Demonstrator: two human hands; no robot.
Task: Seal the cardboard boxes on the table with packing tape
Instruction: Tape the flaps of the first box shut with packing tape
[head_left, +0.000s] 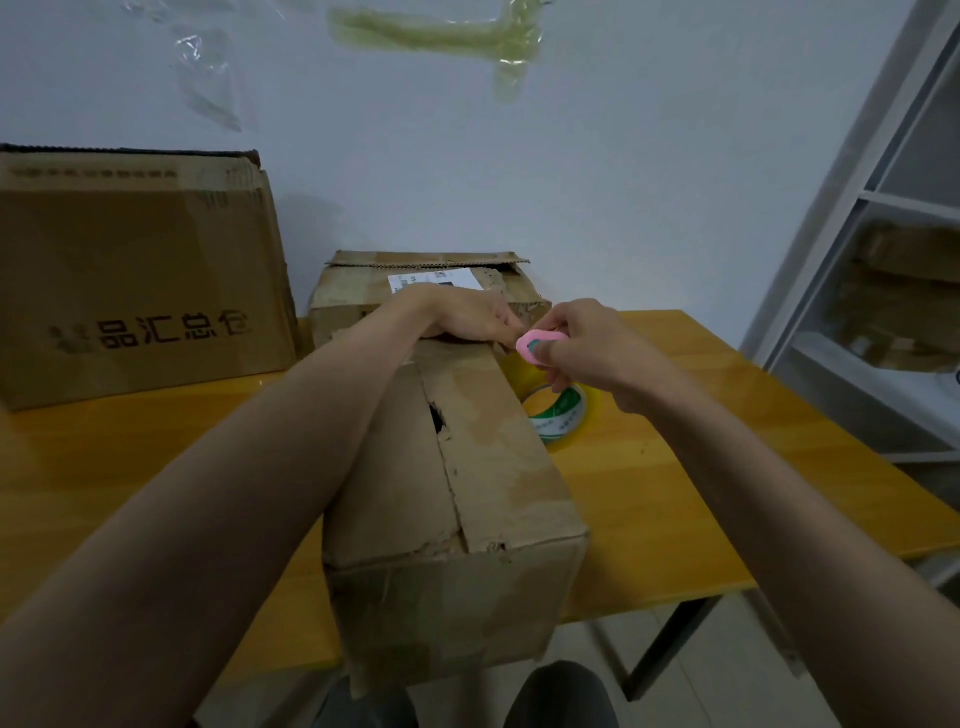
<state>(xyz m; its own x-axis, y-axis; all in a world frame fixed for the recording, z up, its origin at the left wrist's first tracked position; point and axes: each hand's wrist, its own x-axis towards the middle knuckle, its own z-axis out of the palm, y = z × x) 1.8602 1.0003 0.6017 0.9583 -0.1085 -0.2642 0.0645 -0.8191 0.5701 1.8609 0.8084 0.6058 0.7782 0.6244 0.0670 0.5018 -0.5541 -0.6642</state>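
A long worn cardboard box (467, 467) lies lengthwise on the yellow table (675, 493), its top flaps closed with a torn seam. My left hand (467, 314) rests on the box's far end, fingers curled over the edge. My right hand (587, 345) pinches a small pink cutter (540, 345) just off the box's far right corner, close to my left fingertips. A roll of clear yellowish packing tape (563, 415) stands on the table against the box's right side, under my right hand.
A second small box (363, 291) with a white label stands behind the long one. A large printed carton (135, 280) fills the table's back left. A white shelf unit (883, 260) with cardboard stands at the right. Tape scraps stick to the wall.
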